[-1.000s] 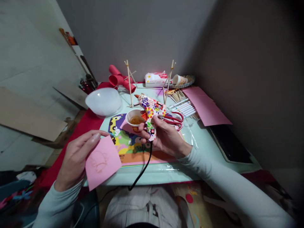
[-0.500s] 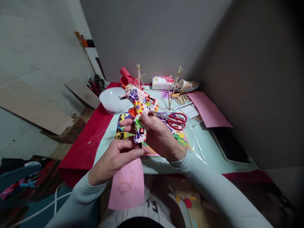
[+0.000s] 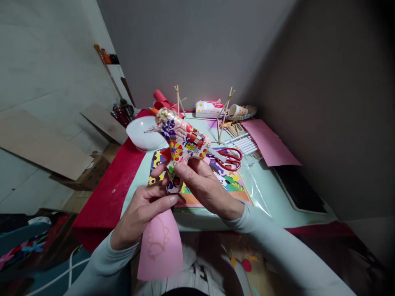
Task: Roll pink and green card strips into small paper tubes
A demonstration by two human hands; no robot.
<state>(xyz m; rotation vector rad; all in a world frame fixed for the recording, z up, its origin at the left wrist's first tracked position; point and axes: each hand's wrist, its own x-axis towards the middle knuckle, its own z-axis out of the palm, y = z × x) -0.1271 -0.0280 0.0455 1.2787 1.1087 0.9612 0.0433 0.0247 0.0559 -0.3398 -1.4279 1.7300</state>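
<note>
A flower-patterned hot glue gun is held up over the table, its orange nozzle pointing to the upper left. My right hand is closed around its grip, with the thumb on the near side. A translucent glue stick pokes out of the gun's rear. My left hand, just below the grip, pinches a piece of pink paper that hangs down and bears a brown outline drawing. Its fingertips are close to the bottom of the grip; whether they touch it is hard to tell.
Beneath my hands lies a colourful picture sheet, with red-handled scissors on it. A white bowl stands at left. Behind are stick frames, a tissue pack and a paper cup. White pens, pink paper and a dark tablet lie right.
The glue gun has come closer and tilted a little, so its glue stick now shows at the rear. My left hand and the pink paper have shifted slightly left and down.
</note>
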